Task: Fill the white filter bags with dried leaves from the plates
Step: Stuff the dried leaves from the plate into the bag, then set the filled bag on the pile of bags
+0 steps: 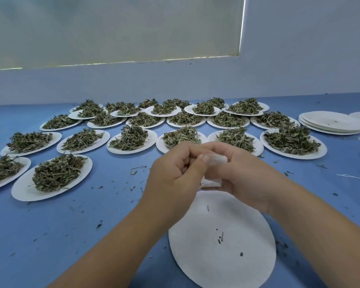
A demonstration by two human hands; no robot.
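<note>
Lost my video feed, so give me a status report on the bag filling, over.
Left grip and right grip both pinching small white filter bag. Bag held above nearly bare round white paper plate. Plates of dried green leaves beyond, nothing blocking.

We'd call this a small hand-packing workroom, more cottage tea operation than home kitchen. What gives it away for us: a wide blue surface (50,225) covered in rows of white paper plates (23,192), each heaped with a portion of dried green leaves (56,173), plus a stack of empty white paper plates (333,123) off to the right. Behind it sits a plain white wall (299,59) and a window under a pale blind (112,32). Leaf crumbs (99,225) are scattered over the blue.
</note>
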